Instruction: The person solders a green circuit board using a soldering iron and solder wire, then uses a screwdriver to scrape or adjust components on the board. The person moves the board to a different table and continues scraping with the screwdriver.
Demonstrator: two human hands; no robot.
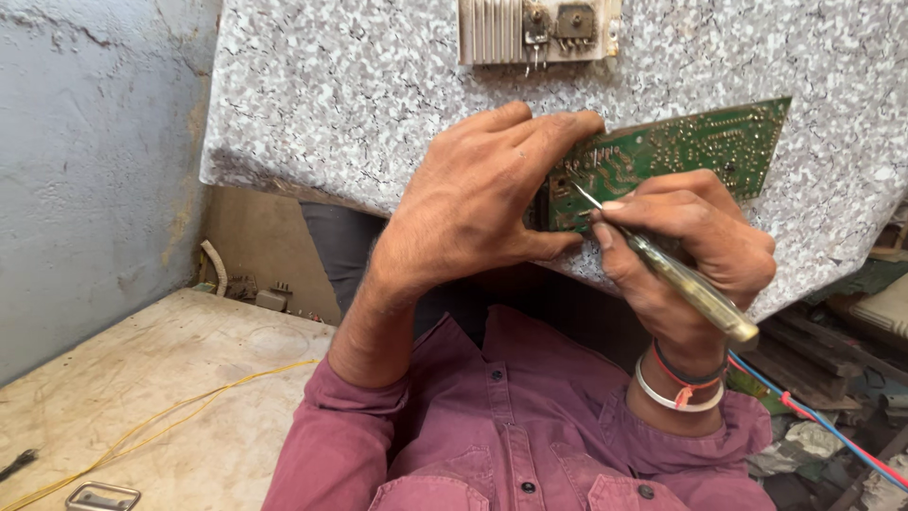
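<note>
Holding: my left hand [473, 203] clamps the green circuit board [681, 151] edge on the speckled surface [359, 85].
Tool: my right hand [695, 246] pinches a screwdriver [676, 274], tip touching the board.

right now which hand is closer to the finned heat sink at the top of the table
Left. The left hand grips the near end of the green circuit board, its fingertips just below the heat sink. The right hand, holding a screwdriver, sits lower and further to the right.

A maroon button-up shirt [511, 426] with dark buttons, sleeves pushed up; 1 silver bangle [673, 397] and red-black threads [686, 375] circle the right wrist.
</note>
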